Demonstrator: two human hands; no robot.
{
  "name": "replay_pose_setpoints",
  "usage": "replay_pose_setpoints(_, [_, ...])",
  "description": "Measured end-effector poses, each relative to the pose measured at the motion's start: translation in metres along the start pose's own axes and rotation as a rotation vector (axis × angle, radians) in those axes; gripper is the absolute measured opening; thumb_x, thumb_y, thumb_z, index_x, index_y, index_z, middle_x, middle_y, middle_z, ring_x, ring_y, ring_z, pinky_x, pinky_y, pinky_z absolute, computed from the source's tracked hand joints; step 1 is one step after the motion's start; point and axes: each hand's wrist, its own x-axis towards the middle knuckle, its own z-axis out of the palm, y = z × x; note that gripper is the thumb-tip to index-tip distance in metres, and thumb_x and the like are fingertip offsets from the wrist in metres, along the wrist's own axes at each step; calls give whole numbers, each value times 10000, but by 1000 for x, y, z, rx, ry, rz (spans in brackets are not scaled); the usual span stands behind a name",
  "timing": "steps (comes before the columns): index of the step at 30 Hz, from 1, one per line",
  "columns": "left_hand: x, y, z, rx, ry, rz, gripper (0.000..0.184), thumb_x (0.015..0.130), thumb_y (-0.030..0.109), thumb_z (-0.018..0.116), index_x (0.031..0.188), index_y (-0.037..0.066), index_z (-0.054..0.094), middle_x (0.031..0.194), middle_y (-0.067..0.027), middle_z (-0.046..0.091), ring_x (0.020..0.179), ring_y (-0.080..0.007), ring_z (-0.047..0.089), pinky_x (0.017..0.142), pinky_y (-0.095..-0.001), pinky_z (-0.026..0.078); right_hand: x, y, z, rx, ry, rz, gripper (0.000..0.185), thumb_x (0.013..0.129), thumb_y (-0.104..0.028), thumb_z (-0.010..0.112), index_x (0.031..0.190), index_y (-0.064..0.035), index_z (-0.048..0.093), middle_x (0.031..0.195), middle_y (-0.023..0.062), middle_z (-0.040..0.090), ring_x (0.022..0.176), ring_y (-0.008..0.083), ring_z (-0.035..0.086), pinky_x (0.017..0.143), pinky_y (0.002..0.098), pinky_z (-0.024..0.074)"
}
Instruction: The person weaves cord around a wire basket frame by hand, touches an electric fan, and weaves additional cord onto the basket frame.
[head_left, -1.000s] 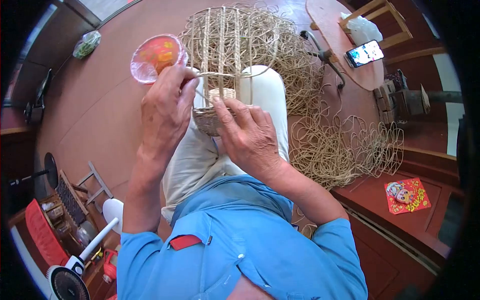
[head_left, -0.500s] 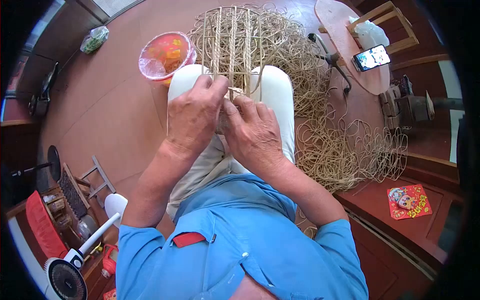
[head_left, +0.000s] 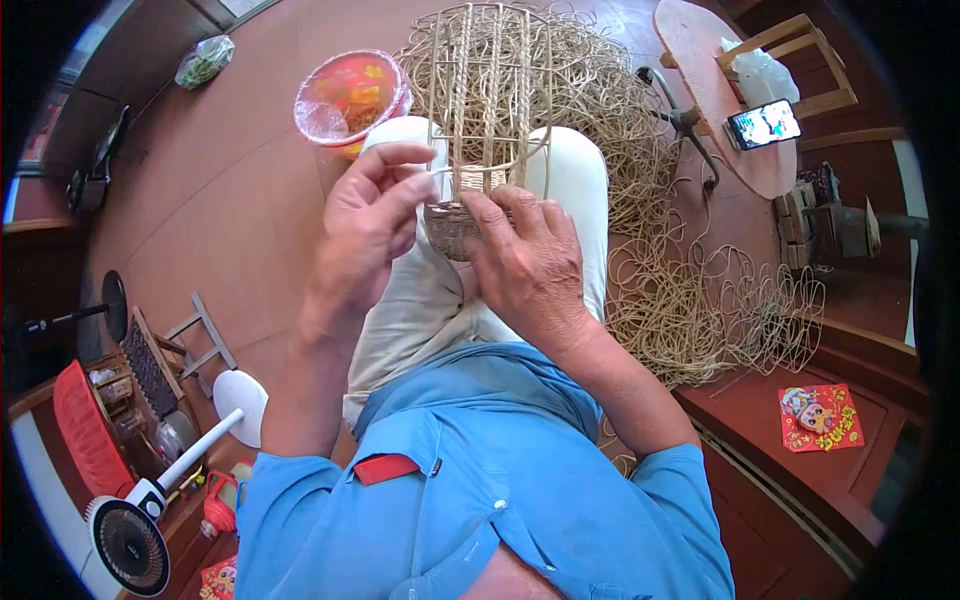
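Note:
A partly woven basket rests between the knees, its closely woven end toward the body and its open frame of twisted uprights pointing away. My left hand is at the basket's left side, thumb and fingers pinching a light strand that runs across the uprights. On the woven edge lies my right hand, its fingertips pressed on the rim and holding the basket. What lies under the right palm is hidden.
Loose cord is heaped beyond and right of the knees. A lined red bucket stands ahead left. A phone sits on a board at upper right. A white fan is at lower left.
My left hand was close beside the right at the uprights half a second ago; it has moved left with the strand. The right hand stays on the rim. The whole view has shifted slightly.

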Motion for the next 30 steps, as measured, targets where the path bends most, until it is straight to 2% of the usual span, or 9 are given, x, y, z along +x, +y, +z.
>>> replay_pose_setpoints(2, [-3, -7, -19, -631, -3, -282, 229, 1095, 102, 633, 1321, 68, 645, 882, 17, 606, 545, -5, 370, 480, -180, 311, 1, 1, -1, 18, -2, 2, 465, 921, -162, 754, 1377, -124, 668, 1210, 100, 617, 994, 300, 600, 863, 445, 495])
replay_pose_setpoints(7, [-4, -13, -51, -692, 61, -279, 245, 1133, 142, 598, 1370, 83, 620, 785, 47, 498, 514, -31, 306, 459, -202, 292, 7, -6, -1, 81, 58, 24, 420, 931, -162, 773, 1342, -130, 695, 1186, 89, 622, 973, 295, 609, 848, 437, 492])
replay_pose_setpoints(12, [-6, -21, -72, -693, 193, -269, 251, 1136, 139, 596, 1378, 77, 616, 764, 51, 480, 522, -37, 300, 465, -213, 290, 20, -8, 12, 123, 160, 33, 193, 930, -219, 807, 1099, -132, 772, 982, 30, 608, 887, 258, 619, 785, 432, 471])
replay_pose_setpoints(18, [1, -38, -135, -739, 275, -181, 260, 1144, 142, 597, 1392, 67, 611, 791, 44, 479, 530, -47, 293, 475, -221, 290, 36, -17, 18, 93, 129, 66, 118, 938, -276, 829, 927, -164, 794, 896, 5, 624, 875, 239, 641, 771, 418, 457])
replay_pose_setpoints(20, [5, -44, -160, -644, 451, -130, 232, 1137, 136, 596, 1359, 88, 645, 835, 38, 548, 540, -39, 307, 476, -216, 282, 38, -17, 21, 107, 142, 80, 127, 935, -270, 829, 899, -161, 776, 890, 5, 621, 875, 235, 640, 773, 417, 455])
replay_pose_setpoints(22, [10, -41, -158, -427, 437, -75, 225, 1150, 193, 602, 1341, 83, 651, 882, 11, 605, 560, -29, 410, 478, -214, 356, 39, -18, 21, 121, 150, 86, 143, 933, -265, 830, 870, -158, 758, 883, 5, 617, 875, 232, 639, 774, 417, 452])
replay_pose_setpoints(24, [7, -41, -140, 438, 668, -48, 236, 1162, 272, 603, 1250, 75, 698, 901, -19, 657, 620, -34, 557, 500, -222, 454, 40, -19, 21, 124, 150, 85, 156, 929, -247, 824, 841, -152, 738, 869, 7, 612, 868, 232, 639, 761, 417, 448])
replay_pose_setpoints(26, [-12, -27, -110, 319, 216, -316, 304, 1162, 330, 610, 1170, 53, 734, 907, -33, 692, 677, -62, 650, 524, -228, 515, 40, -19, 21, 124, 153, 98, 157, 925, -242, 822, 834, -151, 733, 864, 10, 609, 864, 234, 639, 756, 419, 446])
replay_pose_setpoints(30, [-19, -32, -24, -87, 58, -270, 308, 1146, 307, 653, 1144, 18, 761, 978, -31, 748, 737, -83, 673, 621, -236, 554, 38, -18, 25, 143, 182, 88, 163, 913, -232, 817, 816, -147, 718, 852, 18, 603, 855, 239, 641, 742, 425, 442])
